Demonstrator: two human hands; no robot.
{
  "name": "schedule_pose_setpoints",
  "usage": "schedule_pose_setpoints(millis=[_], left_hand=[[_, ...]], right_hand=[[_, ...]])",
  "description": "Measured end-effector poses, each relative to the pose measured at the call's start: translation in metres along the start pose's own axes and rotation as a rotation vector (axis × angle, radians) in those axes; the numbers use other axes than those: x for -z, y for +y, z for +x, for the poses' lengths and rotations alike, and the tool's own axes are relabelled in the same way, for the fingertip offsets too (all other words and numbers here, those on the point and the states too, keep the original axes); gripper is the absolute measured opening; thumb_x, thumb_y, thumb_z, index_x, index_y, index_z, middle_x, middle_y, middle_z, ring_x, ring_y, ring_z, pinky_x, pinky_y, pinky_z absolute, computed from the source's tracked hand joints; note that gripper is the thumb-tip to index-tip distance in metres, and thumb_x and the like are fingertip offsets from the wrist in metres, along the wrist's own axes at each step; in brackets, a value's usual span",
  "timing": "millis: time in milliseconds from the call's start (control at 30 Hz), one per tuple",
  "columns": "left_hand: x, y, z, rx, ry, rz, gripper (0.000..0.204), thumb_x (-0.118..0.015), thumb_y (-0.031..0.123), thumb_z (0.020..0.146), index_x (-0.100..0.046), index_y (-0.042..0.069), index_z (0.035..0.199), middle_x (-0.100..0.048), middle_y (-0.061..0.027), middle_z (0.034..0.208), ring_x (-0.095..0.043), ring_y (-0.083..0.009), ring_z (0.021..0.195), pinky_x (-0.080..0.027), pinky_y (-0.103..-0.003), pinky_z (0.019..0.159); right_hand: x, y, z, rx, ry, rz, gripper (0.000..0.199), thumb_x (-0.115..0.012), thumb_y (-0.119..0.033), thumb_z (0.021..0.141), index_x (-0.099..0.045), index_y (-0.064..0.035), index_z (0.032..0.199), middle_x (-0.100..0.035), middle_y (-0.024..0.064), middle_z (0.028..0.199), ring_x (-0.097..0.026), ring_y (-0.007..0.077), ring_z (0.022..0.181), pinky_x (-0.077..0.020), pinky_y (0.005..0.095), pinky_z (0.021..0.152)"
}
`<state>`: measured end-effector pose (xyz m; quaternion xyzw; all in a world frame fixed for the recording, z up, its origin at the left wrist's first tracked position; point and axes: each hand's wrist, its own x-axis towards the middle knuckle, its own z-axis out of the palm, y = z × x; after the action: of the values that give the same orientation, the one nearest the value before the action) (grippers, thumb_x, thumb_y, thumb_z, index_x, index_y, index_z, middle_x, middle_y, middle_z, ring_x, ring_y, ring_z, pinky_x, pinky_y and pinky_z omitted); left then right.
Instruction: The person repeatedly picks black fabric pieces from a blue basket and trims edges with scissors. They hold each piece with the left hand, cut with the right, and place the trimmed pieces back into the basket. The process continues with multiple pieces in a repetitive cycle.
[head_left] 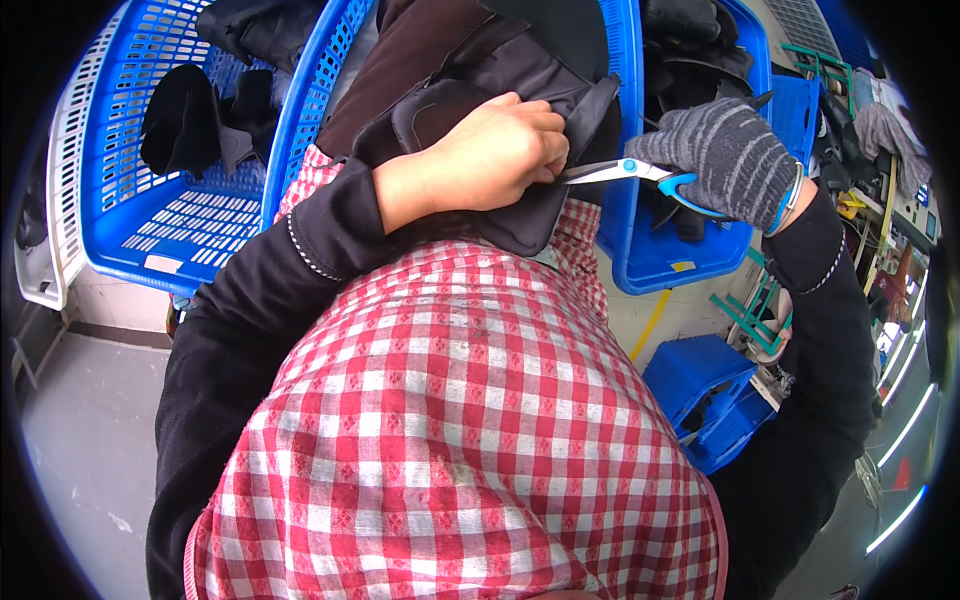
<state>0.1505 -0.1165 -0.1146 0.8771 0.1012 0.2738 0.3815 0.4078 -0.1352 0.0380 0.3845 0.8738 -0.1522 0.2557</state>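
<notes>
My bare left hand [490, 150] is closed on a black fabric piece [528, 218] lying over my lap. Its fingers curl inward, and the part they pinch is mostly hidden. My right hand [722, 155], in a grey and black striped knit glove, grips a pair of scissors [605, 171] with light blue and white handles. The blades point left and reach the fingertips of my left hand, at the edge of the black piece. What lies between the blade tips cannot be made out. More dark material [405, 60] spreads beyond my hands.
A blue plastic basket [105, 180] with black pieces stands at the left. Another blue crate [655, 268] with dark pieces is beside my right hand. Blue bins [700, 370] sit on the floor at the lower right. A red checked apron [450, 400] covers my front.
</notes>
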Motion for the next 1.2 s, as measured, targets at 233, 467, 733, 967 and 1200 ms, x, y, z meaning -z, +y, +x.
schedule_pose_setpoints(millis=[233,467,733,967,1200], left_hand=[[-0.004,-0.005,-0.003,-0.004,-0.008,-0.031,0.011,-0.075,0.011,0.082,-0.065,0.008,0.084,-0.060,-0.0035,0.085,-0.060,-0.0250,0.092,-0.044,-0.037,0.085],[0.002,-0.009,-0.002,0.016,-0.079,-0.082,0.006,-0.074,0.013,0.085,-0.071,0.008,0.085,-0.066,-0.0037,0.088,-0.064,-0.0234,0.096,-0.047,-0.037,0.090],[0.021,-0.013,-0.002,0.265,-0.024,-0.536,0.022,-0.066,0.017,0.102,-0.065,-0.002,0.092,-0.061,-0.0043,0.089,-0.061,-0.0130,0.088,-0.049,-0.031,0.084],[0.040,0.021,-0.013,0.203,0.127,-0.447,0.050,-0.067,0.004,0.087,-0.052,0.002,0.135,-0.058,-0.0094,0.125,-0.057,-0.0199,0.120,-0.044,-0.034,0.106],[0.018,0.055,-0.021,0.157,-0.010,0.132,0.071,-0.075,0.003,0.071,-0.053,-0.004,0.138,-0.059,-0.0203,0.132,-0.058,-0.0372,0.122,-0.048,-0.045,0.106]], right_hand=[[0.018,-0.013,0.006,0.107,-0.034,-0.021,0.037,-0.075,-0.016,0.081,-0.076,-0.0167,0.118,-0.068,0.0097,0.081,-0.067,0.0288,0.075,-0.0528,0.0409,0.068],[0.013,-0.026,0.013,0.122,0.019,-0.042,0.036,-0.075,-0.018,0.082,-0.075,-0.0148,0.118,-0.066,0.0093,0.080,-0.067,0.0279,0.075,-0.0527,0.0404,0.067],[-0.007,-0.008,0.008,0.127,0.159,-0.076,0.034,-0.074,-0.020,0.084,-0.075,-0.0140,0.117,-0.066,0.0077,0.079,-0.066,0.0268,0.072,-0.0524,0.0382,0.063],[-0.076,0.000,-0.023,-0.296,0.828,0.950,0.034,-0.070,-0.010,0.098,-0.063,-0.0038,0.131,-0.072,0.0039,0.094,-0.069,0.0106,0.077,-0.0546,0.0245,0.061],[-0.125,-0.053,0.026,-0.777,0.974,1.598,0.036,-0.072,-0.005,0.095,-0.063,-0.0058,0.130,-0.071,0.0033,0.093,-0.065,0.0076,0.068,-0.0500,0.0197,0.053]])
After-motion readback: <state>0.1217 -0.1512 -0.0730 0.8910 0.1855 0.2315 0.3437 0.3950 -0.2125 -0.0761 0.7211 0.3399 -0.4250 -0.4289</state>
